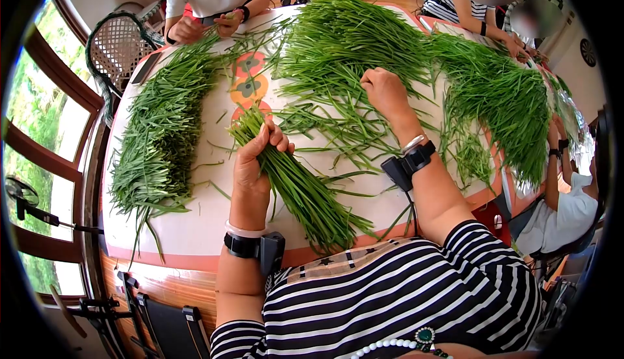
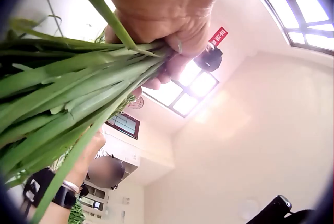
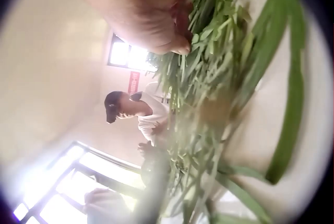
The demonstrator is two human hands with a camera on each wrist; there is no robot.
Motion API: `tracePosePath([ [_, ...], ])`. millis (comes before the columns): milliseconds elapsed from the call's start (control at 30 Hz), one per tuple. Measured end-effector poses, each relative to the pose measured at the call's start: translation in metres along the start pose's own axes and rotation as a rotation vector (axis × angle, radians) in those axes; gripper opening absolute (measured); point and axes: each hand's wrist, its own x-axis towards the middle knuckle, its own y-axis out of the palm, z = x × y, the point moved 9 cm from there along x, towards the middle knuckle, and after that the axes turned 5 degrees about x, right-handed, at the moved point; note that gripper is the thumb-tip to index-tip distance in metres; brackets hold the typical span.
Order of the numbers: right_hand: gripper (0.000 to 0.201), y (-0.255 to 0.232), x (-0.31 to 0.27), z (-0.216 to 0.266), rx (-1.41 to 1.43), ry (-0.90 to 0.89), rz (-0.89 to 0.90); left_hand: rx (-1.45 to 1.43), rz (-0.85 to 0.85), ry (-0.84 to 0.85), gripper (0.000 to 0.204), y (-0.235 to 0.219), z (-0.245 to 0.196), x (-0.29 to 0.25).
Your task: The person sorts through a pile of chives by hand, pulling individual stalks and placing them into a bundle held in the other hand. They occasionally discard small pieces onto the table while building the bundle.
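My left hand (image 1: 257, 157) grips a thick bunch of garlic chives (image 1: 305, 193), its fingers wrapped round the pale cut ends. The long leaves slant down to the right, toward the striped shirt. In the left wrist view the leaves (image 2: 78, 88) spread out from under the palm. My right hand (image 1: 387, 95) is over the near edge of the large chive heap (image 1: 354, 40), fingers curled and thumb against the index finger. In the right wrist view its fingertips pinch at the chives (image 3: 209, 51); most of what lies between them is hidden by the hand.
A long chive row (image 1: 162, 131) lies on the left of the white table (image 1: 214, 209). Another heap (image 1: 500, 99) lies on the right, with loose strands (image 1: 344, 125) in the middle. Across the table a person (image 1: 214, 1) works with their hands; other people sit at the right.
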Motion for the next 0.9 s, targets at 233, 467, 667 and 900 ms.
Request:
tracePosePath([
  [233, 0.035, -0.012, 0.005, 0.039, -0.139, -0.015, 0.070, -0.052, -0.096, -0.029, 0.013, -0.005, 0.003, 0.000],
  [467, 0.080, 0.035, 0.029, 0.052, -0.270, 0.103, 0.300, 0.023, -0.102, -0.006, 0.016, -0.003, 0.000, 0.000],
  [667, 0.040, 0.035, 0.042, 0.050, -0.310, -0.146, 0.007, 0.035, -0.138, -0.014, 0.016, -0.009, 0.003, 0.000],
  [900, 0.033, 0.033, 0.054, 0.050, -0.123, -0.345, -0.049, 0.076, -0.142, -0.013, 0.015, -0.009, 0.001, 0.001],
])
